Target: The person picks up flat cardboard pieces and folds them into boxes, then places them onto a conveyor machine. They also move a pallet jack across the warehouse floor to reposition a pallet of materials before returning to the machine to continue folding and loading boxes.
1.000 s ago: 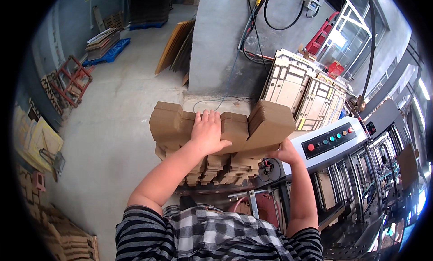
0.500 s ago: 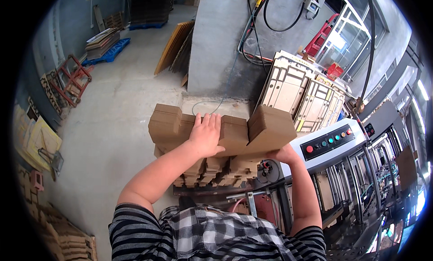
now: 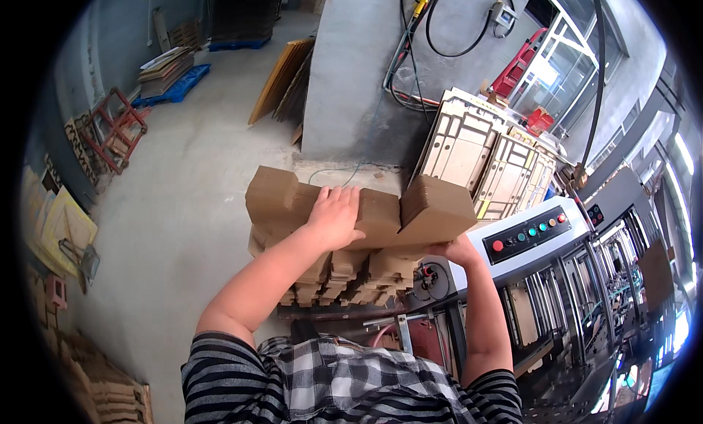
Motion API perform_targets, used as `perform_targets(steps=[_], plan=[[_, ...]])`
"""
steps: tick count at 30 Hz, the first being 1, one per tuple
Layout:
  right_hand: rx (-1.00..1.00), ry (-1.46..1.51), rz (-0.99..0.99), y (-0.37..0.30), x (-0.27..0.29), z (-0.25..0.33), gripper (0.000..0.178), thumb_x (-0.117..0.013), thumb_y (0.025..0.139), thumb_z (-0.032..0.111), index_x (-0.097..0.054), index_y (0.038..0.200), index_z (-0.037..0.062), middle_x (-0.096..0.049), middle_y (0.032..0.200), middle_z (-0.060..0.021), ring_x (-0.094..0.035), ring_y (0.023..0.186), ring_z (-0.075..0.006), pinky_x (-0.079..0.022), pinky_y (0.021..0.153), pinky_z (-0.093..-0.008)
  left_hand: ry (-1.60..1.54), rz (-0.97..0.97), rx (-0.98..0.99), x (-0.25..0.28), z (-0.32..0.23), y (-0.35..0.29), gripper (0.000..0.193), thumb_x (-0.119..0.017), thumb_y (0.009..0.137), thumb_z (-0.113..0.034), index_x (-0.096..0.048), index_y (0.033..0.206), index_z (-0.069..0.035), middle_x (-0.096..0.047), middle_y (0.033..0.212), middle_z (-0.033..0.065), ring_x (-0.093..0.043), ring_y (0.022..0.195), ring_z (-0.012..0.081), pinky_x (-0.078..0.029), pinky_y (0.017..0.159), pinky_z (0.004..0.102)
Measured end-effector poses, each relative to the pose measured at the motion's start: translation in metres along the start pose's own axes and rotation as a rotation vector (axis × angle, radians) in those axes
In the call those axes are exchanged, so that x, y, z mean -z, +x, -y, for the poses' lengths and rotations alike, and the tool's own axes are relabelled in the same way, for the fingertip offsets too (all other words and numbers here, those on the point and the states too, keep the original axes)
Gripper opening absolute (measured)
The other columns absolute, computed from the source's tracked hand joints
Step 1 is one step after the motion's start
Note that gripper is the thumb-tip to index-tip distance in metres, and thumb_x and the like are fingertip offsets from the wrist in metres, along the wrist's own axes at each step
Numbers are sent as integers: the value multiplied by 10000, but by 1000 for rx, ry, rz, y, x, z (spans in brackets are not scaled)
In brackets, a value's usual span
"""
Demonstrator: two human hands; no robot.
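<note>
A thick bundle of brown die-cut cardboard blanks [image 3: 432,215] is in front of me, its notched outline facing away. My left hand [image 3: 337,220] lies flat across the middle of it, fingers stretched toward the far edge and thumb out to the side. At the bundle's right near edge, my right hand [image 3: 460,251] grips from below; its fingertips are hidden under the cardboard. Beneath the bundle are more stacked cardboard pieces [image 3: 350,277], layered unevenly on a low platform.
A machine with a button panel [image 3: 527,235] stands close on my right. Wooden die boards [image 3: 461,142] lean against the grey wall beyond. Far left are a blue pallet [image 3: 176,87] with sheets and a red metal frame [image 3: 116,131]. A cable [image 3: 315,176] trails along the floor.
The bundle's right end has shifted slightly left, and my right hand has moved a little left with it. My left hand keeps its place on the cardboard.
</note>
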State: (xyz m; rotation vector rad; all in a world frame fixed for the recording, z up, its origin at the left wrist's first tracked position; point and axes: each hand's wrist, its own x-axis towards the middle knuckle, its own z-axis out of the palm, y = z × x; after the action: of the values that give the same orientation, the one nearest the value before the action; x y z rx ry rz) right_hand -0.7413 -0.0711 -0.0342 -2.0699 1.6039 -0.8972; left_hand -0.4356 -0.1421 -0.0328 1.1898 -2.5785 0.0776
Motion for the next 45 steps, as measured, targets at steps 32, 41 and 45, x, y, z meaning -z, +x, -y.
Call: perform_targets(steps=[32,41,45], plan=[[330,-600,-107,46,-41,162,688,-735,637,256,-464,1217,3,-516,1221,-180,-501,1135,-301,-409,940,-380,-74,94,-31,30,26,4,649,-803,572,-410,-524,1016,-28,-554,1049,151,-503,1056,299,-356,941,414],[95,-746,-55,65,-53,125,542,-759,488,280,-598,929,8,-605,926,-168,-575,949,-301,-437,811,-398,67,-130,-7,61,-13,-6,914,-842,509,-233,-402,1279,-13,-477,1232,176,-460,1153,316,-240,1062,462],[54,-598,-456,-34,36,125,534,-774,453,267,-524,848,10,-584,863,-160,-571,889,-334,-442,761,-416,-234,-488,-798,120,-116,-13,817,-751,668,-242,-346,1360,-89,-332,1389,195,-353,1247,436,-252,1033,571]])
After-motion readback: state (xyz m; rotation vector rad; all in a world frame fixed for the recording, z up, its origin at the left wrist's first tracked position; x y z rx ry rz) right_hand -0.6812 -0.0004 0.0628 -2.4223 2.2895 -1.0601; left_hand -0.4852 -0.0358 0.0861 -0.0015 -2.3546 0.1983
